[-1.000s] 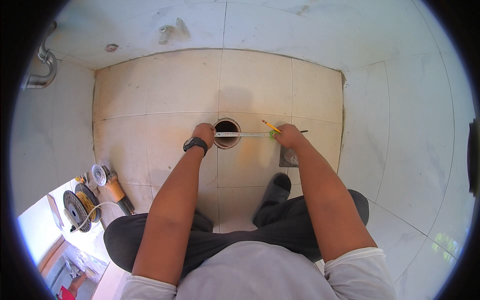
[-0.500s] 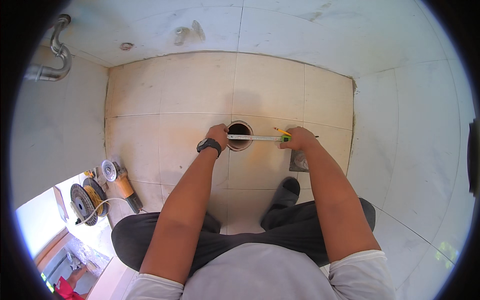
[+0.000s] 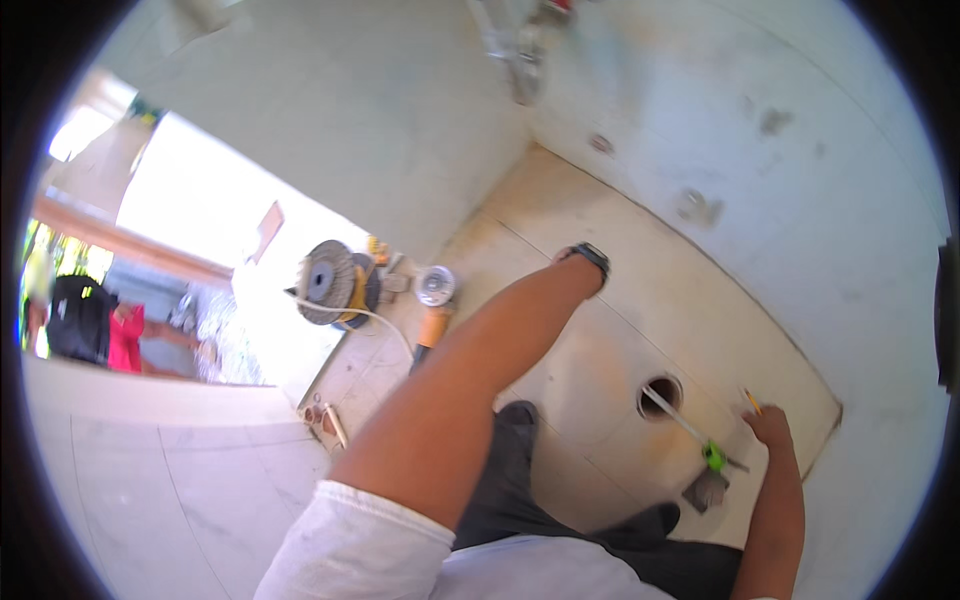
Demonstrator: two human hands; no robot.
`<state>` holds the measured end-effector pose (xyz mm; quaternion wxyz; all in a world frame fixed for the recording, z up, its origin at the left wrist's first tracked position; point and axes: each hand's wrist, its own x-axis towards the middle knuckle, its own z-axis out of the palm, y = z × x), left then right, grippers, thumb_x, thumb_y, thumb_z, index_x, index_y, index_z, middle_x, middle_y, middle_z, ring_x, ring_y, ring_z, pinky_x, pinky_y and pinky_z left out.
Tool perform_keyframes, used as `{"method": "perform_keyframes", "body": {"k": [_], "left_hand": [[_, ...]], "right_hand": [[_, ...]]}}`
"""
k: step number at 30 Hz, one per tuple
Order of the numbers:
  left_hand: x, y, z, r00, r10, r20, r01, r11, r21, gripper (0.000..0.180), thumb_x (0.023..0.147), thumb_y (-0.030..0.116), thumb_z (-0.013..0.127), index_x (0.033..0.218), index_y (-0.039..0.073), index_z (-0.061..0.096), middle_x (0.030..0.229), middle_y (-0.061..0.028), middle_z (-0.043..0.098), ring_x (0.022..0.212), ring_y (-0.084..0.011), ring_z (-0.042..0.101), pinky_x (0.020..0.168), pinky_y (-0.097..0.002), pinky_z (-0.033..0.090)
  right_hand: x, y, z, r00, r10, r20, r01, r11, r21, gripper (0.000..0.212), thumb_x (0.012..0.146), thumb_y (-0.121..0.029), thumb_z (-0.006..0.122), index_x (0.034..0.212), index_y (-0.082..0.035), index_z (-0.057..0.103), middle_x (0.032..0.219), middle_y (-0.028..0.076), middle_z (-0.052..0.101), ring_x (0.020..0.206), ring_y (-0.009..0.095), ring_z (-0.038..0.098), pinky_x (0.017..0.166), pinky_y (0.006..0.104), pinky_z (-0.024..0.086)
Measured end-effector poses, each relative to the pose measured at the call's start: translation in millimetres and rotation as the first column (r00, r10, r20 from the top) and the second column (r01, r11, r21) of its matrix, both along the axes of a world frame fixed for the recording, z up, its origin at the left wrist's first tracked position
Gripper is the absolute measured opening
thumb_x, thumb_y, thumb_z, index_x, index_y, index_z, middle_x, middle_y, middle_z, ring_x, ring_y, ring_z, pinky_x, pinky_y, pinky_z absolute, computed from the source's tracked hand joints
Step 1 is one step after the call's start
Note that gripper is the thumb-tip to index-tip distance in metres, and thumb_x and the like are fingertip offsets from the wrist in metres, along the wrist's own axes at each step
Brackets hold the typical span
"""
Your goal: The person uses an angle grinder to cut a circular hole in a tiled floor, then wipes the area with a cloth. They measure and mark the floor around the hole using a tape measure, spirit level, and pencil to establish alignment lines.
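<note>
Measuring, I'd say: a green-cased tape measure lies over the round dark hole. Right hand pinches a slim yellow pencil; left hand, can't tell. Reading calls for steadiness.

Round the hole I see a wristwatch, eleven o'clock; right hand with pencil, past three; tape measure, four-thirty.

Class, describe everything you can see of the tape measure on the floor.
The tape measure has a bright green case and a narrow, pale blade, apparently metal, drawn out fairly straight. It lies on the tiled floor, the blade reaching over the round hole, the case beside a dark patch. A dark strip juts out by the case; whether they join is unclear. Neither the left hand nor the nearer right hand touches it. Blur hides its markings.
</note>
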<state>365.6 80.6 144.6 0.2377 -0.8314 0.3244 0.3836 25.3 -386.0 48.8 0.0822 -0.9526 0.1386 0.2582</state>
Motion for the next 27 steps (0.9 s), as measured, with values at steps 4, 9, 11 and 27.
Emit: {"method": "perform_keyframes", "body": {"k": [4,9,11,27], "left_hand": [[-27,90,35,0.839,0.207,-0.504,-0.256,0.966,-0.03,0.039,0.089,0.04,0.076,0.115,0.011,0.076,0.117,-0.0105,0.075,0.1,-0.0256,0.073,0.079,-0.0414,0.061],[-63,296,-23,0.927,0.336,-0.169,-0.373,0.881,-0.292,0.044,0.095,0.05,0.063,0.089,0.009,0.079,0.077,-0.006,0.075,0.076,-0.0225,0.072,0.076,-0.0419,0.056],[-66,382,-42,0.656,0.748,-0.095,-0.684,0.538,-0.493,0.038,0.094,0.043,0.067,0.095,0.007,0.079,0.081,-0.0101,0.076,0.075,-0.0234,0.074,0.075,-0.0412,0.058],[63,511,-141,0.225,0.898,0.379,-0.645,0.429,-0.632,0.042,0.093,0.032,0.064,0.12,0.0,0.067,0.121,-0.0254,0.07,0.12,-0.0408,0.064,0.102,-0.0467,0.052]], "right_hand": [[25,-32,24,1.0,-0.013,-0.022,0.013,1.0,-0.019,0.058,0.082,-0.055,0.075,0.078,0.003,0.074,0.08,0.025,0.071,0.081,0.043,0.07,0.077,0.0512,0.055],[27,-16,60,0.979,-0.189,-0.078,0.2,0.965,0.169,0.054,0.078,-0.051,0.079,0.074,0.003,0.074,0.067,0.018,0.069,0.065,0.035,0.07,0.071,0.0456,0.056],[15,-6,63,0.968,-0.161,-0.192,0.189,0.972,0.138,0.052,0.077,-0.049,0.081,0.073,0.002,0.073,0.064,0.016,0.068,0.06,0.03,0.069,0.066,0.0432,0.056],[-17,90,22,0.939,-0.333,-0.089,0.344,0.925,0.161,0.045,0.082,-0.044,0.078,0.084,0.001,0.075,0.075,0.021,0.07,0.072,0.038,0.069,0.071,0.0463,0.055]]}}
